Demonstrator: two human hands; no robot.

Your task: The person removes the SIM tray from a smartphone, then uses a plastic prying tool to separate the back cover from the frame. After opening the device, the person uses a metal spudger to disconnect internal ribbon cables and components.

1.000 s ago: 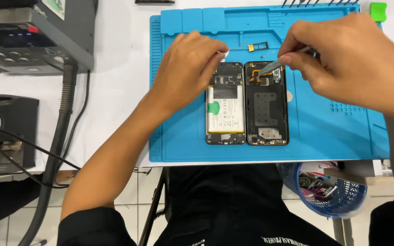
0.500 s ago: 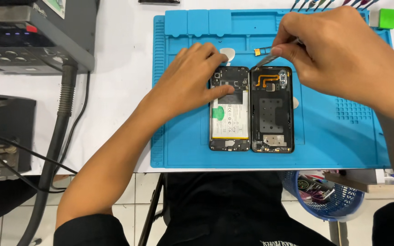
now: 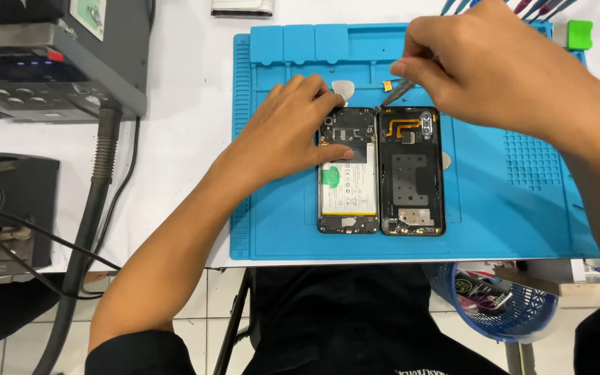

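I see white bench (image 3: 182, 160) under even light | grey equipment box (image 3: 50, 62) at its left edge | white tiled floor (image 3: 196, 319) below | blue basket (image 3: 501, 305) under front-right corner

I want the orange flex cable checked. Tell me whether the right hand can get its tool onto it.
Probably yes. The right hand holds the tool just above the orange flex cable, which lies uncovered; the left hand rests on the other half.
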